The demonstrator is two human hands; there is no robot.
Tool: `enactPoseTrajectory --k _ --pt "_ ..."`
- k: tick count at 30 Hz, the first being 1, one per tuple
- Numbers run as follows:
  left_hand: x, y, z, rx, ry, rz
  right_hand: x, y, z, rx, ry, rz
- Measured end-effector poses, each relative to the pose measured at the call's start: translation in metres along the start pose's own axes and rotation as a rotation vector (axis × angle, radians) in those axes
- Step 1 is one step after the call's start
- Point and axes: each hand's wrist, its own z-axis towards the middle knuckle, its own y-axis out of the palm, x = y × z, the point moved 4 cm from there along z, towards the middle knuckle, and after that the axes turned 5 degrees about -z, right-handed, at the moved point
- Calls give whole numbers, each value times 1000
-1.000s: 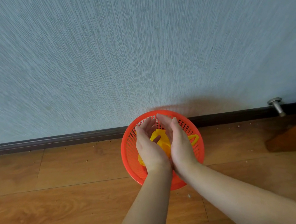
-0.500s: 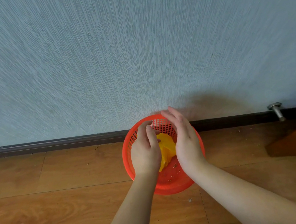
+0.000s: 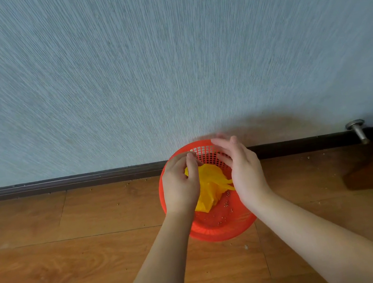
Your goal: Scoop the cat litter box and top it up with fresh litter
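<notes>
Head view: a round red plastic mesh basket (image 3: 221, 230) is set against the grey wall, a crumpled yellow plastic bag (image 3: 208, 186) inside. The bag is pinched by the left hand (image 3: 180, 186); the right hand (image 3: 244, 171) is held relaxed, fingers straight, blocking the rim at three o'clock. A metal doorstop (image 3: 357, 130) is seen at two o'clock.

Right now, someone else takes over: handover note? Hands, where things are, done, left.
Left hand: over the red mesh basket, fingers curled at the top of the yellow plastic bag; looks like a pinch, contact partly hidden.
Right hand: open, fingers straight, over the basket's right side beside the bag.
Basket sits on the wood floor against the baseboard; the bag lies inside it, with small pellets on the basket bottom.
Done: bag is in the basket.
Left: no litter box, scoop or fresh litter in view, so scooping and topping up cannot be confirmed.
</notes>
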Motion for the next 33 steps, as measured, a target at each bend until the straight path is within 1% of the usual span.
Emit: enactPoseTrajectory --k 2,4,7,9,11,13,15,17,19,20,22,25,28,32,33 --pt "3 -1 1 21 67 77 -2 -3 -1 4 -24 -69" --pt "2 -1 0 27 85 115 -4 -6 -2 -9 -27 -138" --pt "-2 0 -4 -41 17 76 -6 -11 -1 -47 -1 -149" --pt "-3 0 -7 -86 -23 96 -7 -12 1 -56 1 -171" --pt "-3 0 -9 -112 24 173 -5 -11 2 -65 -11 -185" --pt "-3 1 -10 -123 116 217 -3 -10 2 -86 -31 -233" --pt "-2 3 -10 -124 205 243 -2 -9 2 -104 -103 -427" --pt "-3 4 -7 -114 273 379 -3 -8 2 -97 -242 -644" --pt "-4 8 -5 -160 265 539 -3 -6 1 -97 -381 -867" --pt "-5 10 -6 -198 240 587 -1 -5 1 -110 -402 -965" --pt "-9 12 -6 -263 186 649 4 -5 1 -151 -364 -1107" --pt "-12 14 -6 -298 147 690 3 -7 1 -143 -340 -1221" --pt "-11 15 -6 -321 155 713 -2 -6 1 -113 -349 -1311" --pt "-5 16 -8 -319 272 722 -5 1 -3 -124 -349 -1342" --pt "-6 14 -8 -291 303 725 -4 0 -3 -128 -347 -1353"
